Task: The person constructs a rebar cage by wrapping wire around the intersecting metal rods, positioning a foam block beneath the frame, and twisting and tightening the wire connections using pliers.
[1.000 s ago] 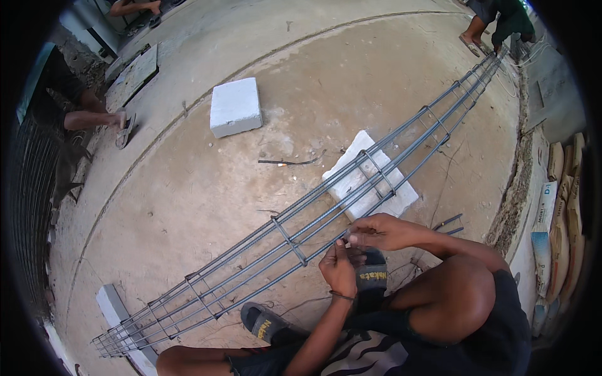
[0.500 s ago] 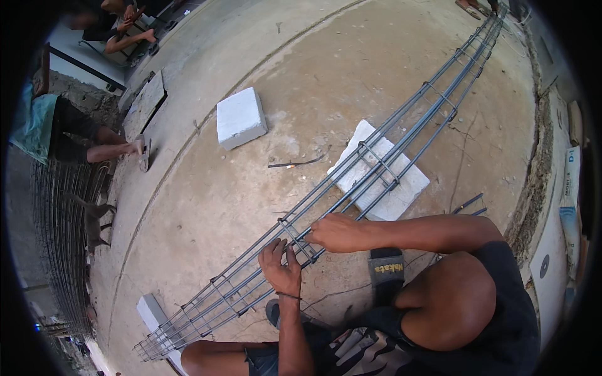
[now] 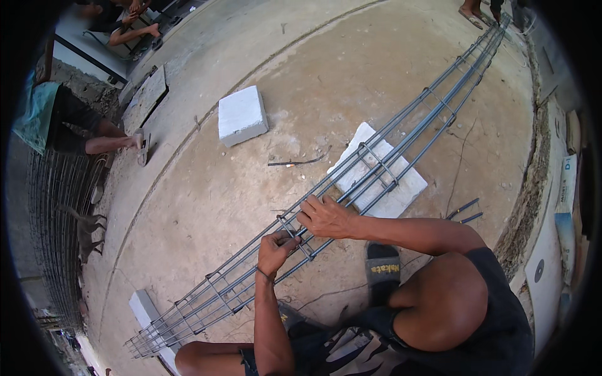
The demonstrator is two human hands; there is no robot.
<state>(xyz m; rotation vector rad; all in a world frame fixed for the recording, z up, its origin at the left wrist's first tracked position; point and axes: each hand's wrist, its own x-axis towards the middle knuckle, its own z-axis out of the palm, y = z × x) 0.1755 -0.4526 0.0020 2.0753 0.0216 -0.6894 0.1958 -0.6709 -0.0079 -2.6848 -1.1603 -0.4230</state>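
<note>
A long steel rebar cage [image 3: 235,283] of parallel bars and square stirrups runs diagonally from lower left to far upper right. My left hand [image 3: 274,254] is at a stirrup near its middle, fingers pinched together against the bars. Just right of it, my right hand [image 3: 327,217] lies over the upper bars with its fingers curled in. Whatever the fingertips of either hand pinch is too small or hidden to make out. A white block [image 3: 406,193] sits under the cage beyond my right hand, and another white block [image 3: 145,308] is under its lower left end.
A loose white block [image 3: 243,117] and a dark strip [image 3: 295,163] lie on the concrete floor. Two short bar ends [image 3: 464,210] stick out beyond my right forearm. At left are a cat [image 3: 88,235], bundled bars [image 3: 53,232] and a person's leg [image 3: 113,143]. Sandaled feet [image 3: 473,15] stand by the far end.
My left hand's fingers have gone from spread to pinched at the stirrup. My right hand has shifted slightly up over the upper bars. The view has shifted a little.
</note>
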